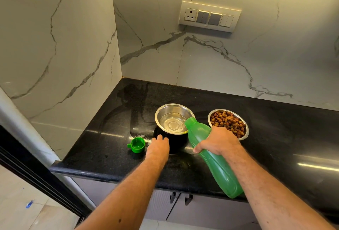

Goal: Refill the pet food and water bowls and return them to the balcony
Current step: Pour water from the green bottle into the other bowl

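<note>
A steel water bowl (pixel 166 110) with a black outer base stands on the black counter (pixel 102 145) and holds a shallow pool of water. My right hand (pixel 218 140) grips a green plastic bottle (pixel 218 167), tilted so its mouth is over the bowl's right rim, with water running in. My left hand (pixel 158 146) rests on the counter with its fingertips against the bowl's black base. The bottle's green cap (pixel 137 144) lies upside down on the counter left of that hand. To the right, a second steel bowl (pixel 227 123) is filled with brown kibble.
The counter ends in a corner of marble-look wall, with a switch and socket panel (pixel 209 16) on the back wall. Cupboard doors with dark handles (pixel 180 197) sit below the counter's front edge. A dark door frame (pixel 36 178) runs down the left.
</note>
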